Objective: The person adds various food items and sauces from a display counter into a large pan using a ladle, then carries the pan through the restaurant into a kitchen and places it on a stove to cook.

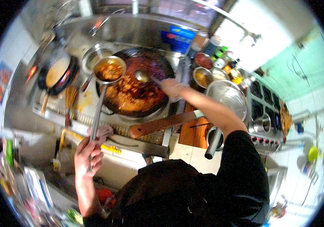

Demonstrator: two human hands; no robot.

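My left hand is closed around the long handle of a metal strainer or ladle, whose round bowl holds food pieces in reddish-orange oil. That bowl is over the left side of a large dark wok filled with red-brown sauce and chopped pieces. From the right, my right hand grips the handle of a metal ladle, partly blurred, with its bowl at the middle of the wok. A metal bowl stands behind and to the left of the wok.
At the left, a smaller wok holds pale liquid near a flame, with a bamboo brush beside it. A wooden handle crosses the stove's front. To the right are a large mesh strainer, sauce containers, bottles and a burner range.
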